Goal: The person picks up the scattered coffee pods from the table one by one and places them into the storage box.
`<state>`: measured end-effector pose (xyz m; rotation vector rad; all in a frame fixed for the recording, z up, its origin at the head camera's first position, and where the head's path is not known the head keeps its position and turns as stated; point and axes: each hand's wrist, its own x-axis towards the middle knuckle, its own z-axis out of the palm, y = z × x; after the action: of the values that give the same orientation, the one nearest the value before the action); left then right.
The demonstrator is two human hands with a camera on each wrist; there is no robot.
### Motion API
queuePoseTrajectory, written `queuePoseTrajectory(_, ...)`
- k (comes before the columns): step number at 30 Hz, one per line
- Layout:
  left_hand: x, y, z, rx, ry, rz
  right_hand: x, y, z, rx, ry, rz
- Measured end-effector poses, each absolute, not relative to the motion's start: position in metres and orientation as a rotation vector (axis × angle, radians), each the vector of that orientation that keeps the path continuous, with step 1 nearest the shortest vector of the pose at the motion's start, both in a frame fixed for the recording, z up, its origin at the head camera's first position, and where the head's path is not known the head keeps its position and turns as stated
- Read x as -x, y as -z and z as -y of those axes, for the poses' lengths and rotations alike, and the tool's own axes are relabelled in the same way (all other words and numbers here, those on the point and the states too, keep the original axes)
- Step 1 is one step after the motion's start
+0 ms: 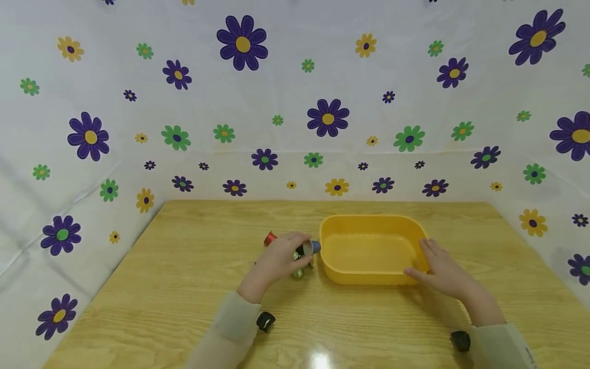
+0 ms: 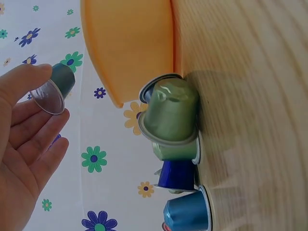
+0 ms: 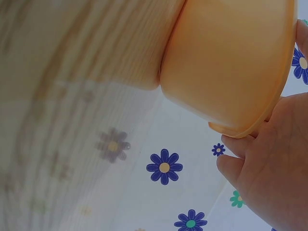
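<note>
My left hand (image 1: 276, 261) pinches a blue coffee capsule (image 2: 64, 79) between thumb and fingers, its flat foil lid facing the palm. In the head view the capsule is close to the left rim of a yellow plastic basin (image 1: 369, 279). Below that hand lies a cluster of capsules: a red one (image 1: 269, 239), a pale green one (image 2: 172, 108), a dark blue one (image 2: 177, 174) and a teal-blue one (image 2: 186, 211). The hand partly hides them in the head view. My right hand (image 1: 444, 277) holds the basin's right end, fingers and thumb over the rim.
Everything stands on a light wooden table (image 1: 184, 256). White cloth (image 1: 286, 87) with purple, green and yellow flowers hangs behind and at both sides. Each wrist wears a black device, the left one (image 1: 266, 322) and the right one (image 1: 461, 341).
</note>
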<state>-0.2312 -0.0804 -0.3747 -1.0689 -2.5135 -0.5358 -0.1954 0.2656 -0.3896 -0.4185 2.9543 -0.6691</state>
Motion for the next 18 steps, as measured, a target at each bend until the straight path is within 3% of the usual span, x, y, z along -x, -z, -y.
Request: queuePoseTrajectory(18,0.242,0.375,0.050,1.033,0.564,2.374,0.194,0.388,-0.264,0.427,0.668,-2.965)
